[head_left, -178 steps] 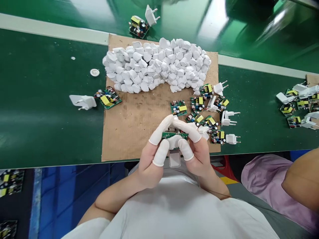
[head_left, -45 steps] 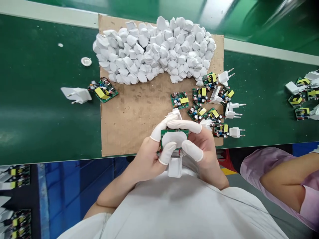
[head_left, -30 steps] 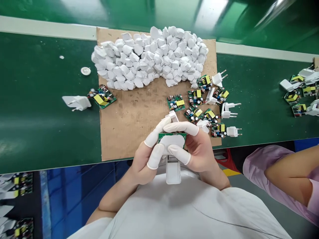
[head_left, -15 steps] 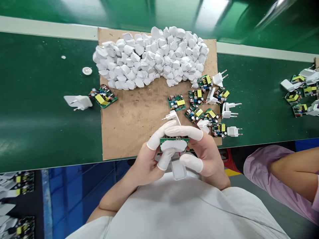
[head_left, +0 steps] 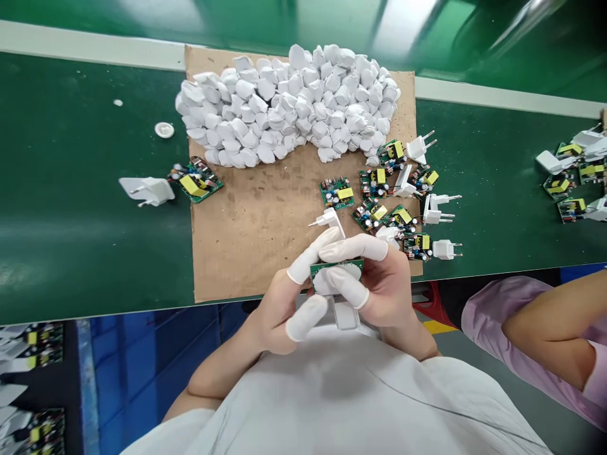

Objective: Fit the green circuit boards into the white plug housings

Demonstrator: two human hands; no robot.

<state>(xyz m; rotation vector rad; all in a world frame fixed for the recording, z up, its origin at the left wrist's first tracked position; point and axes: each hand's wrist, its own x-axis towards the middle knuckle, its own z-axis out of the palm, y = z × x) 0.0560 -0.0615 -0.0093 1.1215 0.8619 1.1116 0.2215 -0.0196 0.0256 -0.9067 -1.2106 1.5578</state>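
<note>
White finger cots cover the fingertips of both hands. Close to my body they hold a small green circuit board with a white putty-like patch on its upward face. The thumb of my right hand presses on the patch while its fingers lie along the far edge. My left hand supports the board's left side with its fingers, its thumb lifted off the patch. Below the board hangs a white plastic plug part. Just beyond my fingers lie a white plug and a circuit board.
A heap of white putty-like pieces covers the far part of a cardboard sheet. Several boards with plugs lie at its right. Another board with a plug is at left. A co-worker's arm is at right.
My left thumb has come off the white patch, and my right thumb has moved onto it. The board has shifted slightly right.
</note>
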